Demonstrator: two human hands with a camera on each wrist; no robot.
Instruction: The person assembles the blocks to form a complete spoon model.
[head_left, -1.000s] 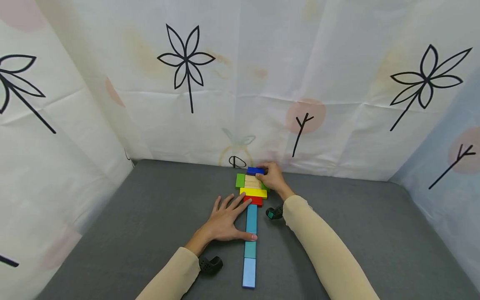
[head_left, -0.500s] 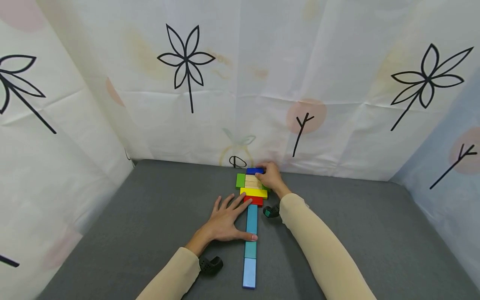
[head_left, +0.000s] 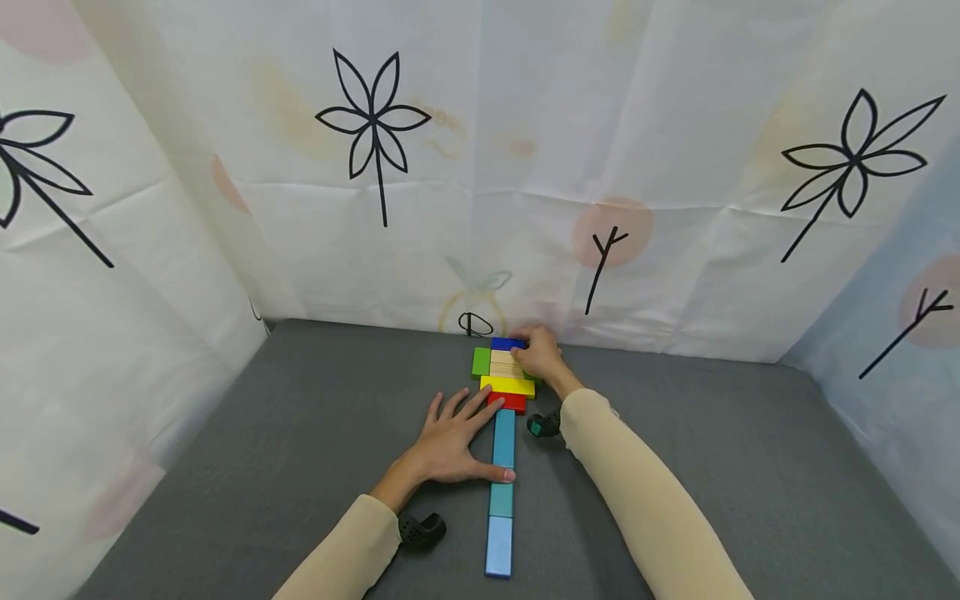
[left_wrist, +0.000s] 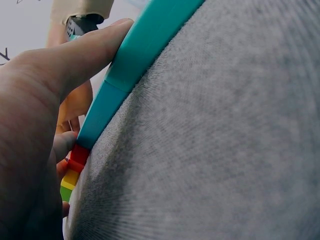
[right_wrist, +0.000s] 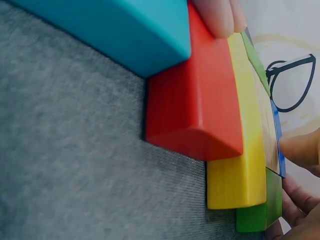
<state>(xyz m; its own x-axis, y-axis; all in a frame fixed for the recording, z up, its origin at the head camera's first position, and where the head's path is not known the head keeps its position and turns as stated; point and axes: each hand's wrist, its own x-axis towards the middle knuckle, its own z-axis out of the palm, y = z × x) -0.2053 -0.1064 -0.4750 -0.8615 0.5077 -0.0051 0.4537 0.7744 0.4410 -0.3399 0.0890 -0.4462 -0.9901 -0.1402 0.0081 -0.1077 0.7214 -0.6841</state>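
Wooden blocks lie in a column running away from me. My right hand pinches the right end of a dark blue block at the far end. Before it sit natural wood strips between a left green block and a right one, partly hidden by that hand. A yellow block and a red block follow. My left hand spreads its fingers beside the column, fingertips on the red block, thumb across the turquoise blocks. A light blue block forms the near end.
The column lies on a grey cloth-covered table. Directly behind the dark blue block rises a white curtain printed with plants, which also encloses both sides. Each wrist carries a black camera strap.
My right hand has drawn the dark blue block slightly toward me and left, closer against the wood strips. The left hand stays in place.
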